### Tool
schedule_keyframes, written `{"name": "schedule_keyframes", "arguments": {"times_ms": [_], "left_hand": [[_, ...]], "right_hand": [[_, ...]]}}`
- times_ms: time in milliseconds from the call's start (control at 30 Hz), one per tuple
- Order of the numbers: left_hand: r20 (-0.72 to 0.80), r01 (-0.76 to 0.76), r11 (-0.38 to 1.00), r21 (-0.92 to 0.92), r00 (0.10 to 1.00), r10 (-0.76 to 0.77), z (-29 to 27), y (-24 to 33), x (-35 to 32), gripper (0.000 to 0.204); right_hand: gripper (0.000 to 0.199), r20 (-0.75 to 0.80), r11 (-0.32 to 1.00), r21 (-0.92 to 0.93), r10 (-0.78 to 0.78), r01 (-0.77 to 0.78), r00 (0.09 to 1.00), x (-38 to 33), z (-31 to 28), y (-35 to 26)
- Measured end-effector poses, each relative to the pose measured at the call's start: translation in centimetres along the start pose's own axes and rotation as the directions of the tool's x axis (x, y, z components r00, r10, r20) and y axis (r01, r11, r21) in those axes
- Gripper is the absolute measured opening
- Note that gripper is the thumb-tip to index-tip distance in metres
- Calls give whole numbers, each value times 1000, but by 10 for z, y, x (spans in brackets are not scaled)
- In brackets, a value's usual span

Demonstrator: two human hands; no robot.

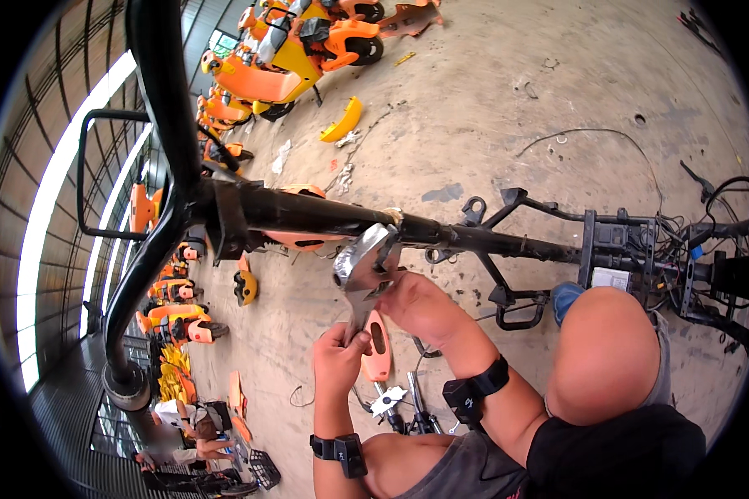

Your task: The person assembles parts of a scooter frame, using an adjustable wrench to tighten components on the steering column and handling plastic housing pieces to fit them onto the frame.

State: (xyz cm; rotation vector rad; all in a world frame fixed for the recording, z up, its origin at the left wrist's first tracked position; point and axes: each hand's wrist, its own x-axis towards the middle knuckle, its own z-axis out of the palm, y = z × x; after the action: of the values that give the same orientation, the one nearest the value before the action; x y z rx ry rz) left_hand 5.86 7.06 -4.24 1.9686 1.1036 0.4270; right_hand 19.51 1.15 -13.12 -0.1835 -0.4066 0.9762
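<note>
adjustable wrench: silver tool [366,264], slanting upward from the left hand, its head against or just in front of the black frame tube [308,211] near a metal collar [395,219]; whether its jaws bite on the collar cannot be told.
left hand: closed low on the wrench handle [339,356], its fingers wrapped and the thumb laid along the metal.
right hand: beside the wrench head, below the tube [412,303]; its fingers are largely hidden, so their spread or hold cannot be told.
frame bay: black box-like housing [620,239] toward the right end of the frame; a pale, flat-faced block [610,278] sits at its near side, and dark wires [667,270] run about its right side.
basket: black, open-meshed [265,470], on the floor [491,125] at lower left; its contents are too small to tell.
orange part: long, with a dark slot [376,356], below the hands.
yellow panel: curved [342,121], lying on the floor near the orange and yellow scooters [262,79].
</note>
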Motion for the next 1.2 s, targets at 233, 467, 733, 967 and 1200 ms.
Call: {"name": "schedule_keyframes", "arguments": {"times_ms": [233, 467, 733, 967, 1200], "left_hand": [[43, 50, 998, -42, 998, -48, -4, 3, -6, 11], [75, 22, 998, -53, 997, -18, 0, 4, -4, 10], [16, 73, 995, -64, 997, -73, 0, 4, -3, 12], [-8, -207, 904, 374, 974, 227, 1, 2, 3, 26], [-88, -248, 853, 460, 943, 321, -6, 2, -3, 32]], "right_hand": [[60, 42, 990, -112, 89, -83, 995, 5, 6, -12], [55, 70, 999, -8, 44, -44, 997, 2, 14, -22], [51, 79, 968, 252, -5, -15, 997, 2, 17, 1], [63, 154, 996, 79, -48, 36, 987, 2, 15, -18], [61, 103, 993, 116, 16, -28, 995, 6, 8, -10]]}}
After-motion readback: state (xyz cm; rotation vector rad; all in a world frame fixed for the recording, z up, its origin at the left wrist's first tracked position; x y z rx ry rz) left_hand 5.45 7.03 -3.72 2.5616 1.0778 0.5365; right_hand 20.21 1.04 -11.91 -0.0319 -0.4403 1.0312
